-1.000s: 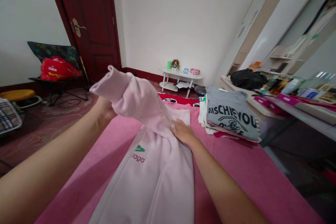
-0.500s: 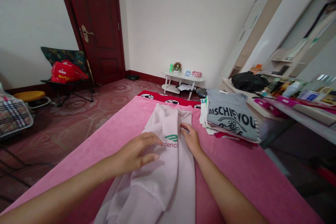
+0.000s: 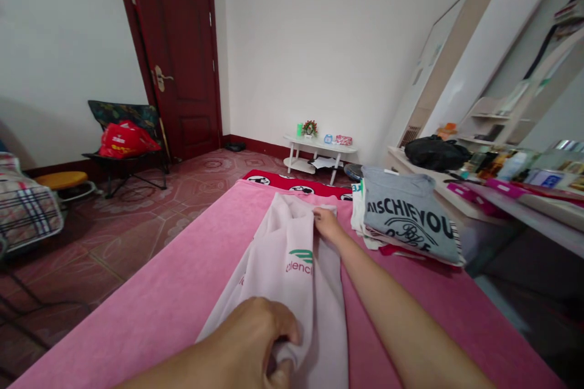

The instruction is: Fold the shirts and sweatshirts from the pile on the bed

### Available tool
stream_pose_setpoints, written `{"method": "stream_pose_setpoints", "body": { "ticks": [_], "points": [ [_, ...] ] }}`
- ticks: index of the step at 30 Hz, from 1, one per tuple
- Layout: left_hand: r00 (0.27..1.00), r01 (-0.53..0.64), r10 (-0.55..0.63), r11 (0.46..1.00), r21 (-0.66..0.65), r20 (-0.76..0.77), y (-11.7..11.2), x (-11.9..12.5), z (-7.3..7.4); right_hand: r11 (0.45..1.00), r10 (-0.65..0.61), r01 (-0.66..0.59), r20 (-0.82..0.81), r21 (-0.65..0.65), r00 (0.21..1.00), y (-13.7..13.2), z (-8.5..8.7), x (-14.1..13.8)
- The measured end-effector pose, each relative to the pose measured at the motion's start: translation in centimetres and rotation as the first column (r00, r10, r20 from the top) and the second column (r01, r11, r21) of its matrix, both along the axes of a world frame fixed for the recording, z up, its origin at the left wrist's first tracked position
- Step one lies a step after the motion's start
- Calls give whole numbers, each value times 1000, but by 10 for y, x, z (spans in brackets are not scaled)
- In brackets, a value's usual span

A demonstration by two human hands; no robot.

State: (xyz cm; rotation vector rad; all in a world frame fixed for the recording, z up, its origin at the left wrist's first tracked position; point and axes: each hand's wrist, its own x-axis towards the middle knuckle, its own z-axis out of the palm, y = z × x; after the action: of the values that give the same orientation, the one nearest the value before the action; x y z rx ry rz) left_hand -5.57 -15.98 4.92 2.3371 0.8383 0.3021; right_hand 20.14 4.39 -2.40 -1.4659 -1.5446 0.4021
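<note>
A pale pink sweatshirt (image 3: 292,228) with a green logo and dark red lettering lies lengthwise, partly folded, on the pink bed cover (image 3: 201,243). My left hand (image 3: 262,331) is closed on a fold of it near the bottom of the view, thumb and fingers curled around the cloth. Farther up, at the right side of the far end, my right hand (image 3: 326,223) has its fingers bent and pinching the fold's edge. The sweatshirt's near end is partly hidden by my left hand and the frame's edge.
A stack of folded shirts (image 3: 406,209), grey on top, sits right of the sweatshirt. Beyond the bed stands a small white table (image 3: 314,144). A cluttered dresser (image 3: 469,194) is at the right; a chair with a red bag (image 3: 128,140) is at the left.
My left hand has moved from beside the lettering down toward me and closed on the cloth. My right hand has shifted slightly toward the far end and now pinches the fold. The view tilted up slightly.
</note>
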Motion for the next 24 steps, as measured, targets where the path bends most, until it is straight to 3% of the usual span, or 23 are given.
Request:
{"method": "stream_pose_setpoints", "body": {
  "ticks": [2,4,9,11,14,17,18,20,22,24],
  "points": [
    [999,32,-34,998,52,39,0,-8,11,999,-32,33,-17,24,999,10,-1,6],
    [996,73,-77,993,96,36,0,-11,7,998,-59,60,-34,36,998,13,-10,11],
    [958,225,-213,973,43,-192,1,3,-55,1000,-8,9,-27,20,1000,5,-45,9],
    [950,260,-267,964,-61,-161,1,6,-65,1000,27,-27,-5,8,1000,0,-51,8],
    [946,323,-308,924,-204,102,-2,-5,-46,996,86,-85,37,-22,996,-8,-48,7],
    [940,284,-218,925,-251,261,1,-31,-20,984,173,-169,118,-47,978,-28,-43,5],
    [947,240,-181,947,-214,264,4,-42,-19,979,205,-200,159,-44,966,-38,-42,4],
    [970,130,-124,991,-13,209,15,-66,-27,964,261,-263,234,-25,936,-65,-42,4],
    [990,84,-110,965,247,91,26,-91,-45,954,295,-300,262,-23,919,-97,-43,5],
    [994,109,-110,912,395,-19,33,-112,-60,950,311,-307,267,-56,912,-135,-42,9]
  ]
}}
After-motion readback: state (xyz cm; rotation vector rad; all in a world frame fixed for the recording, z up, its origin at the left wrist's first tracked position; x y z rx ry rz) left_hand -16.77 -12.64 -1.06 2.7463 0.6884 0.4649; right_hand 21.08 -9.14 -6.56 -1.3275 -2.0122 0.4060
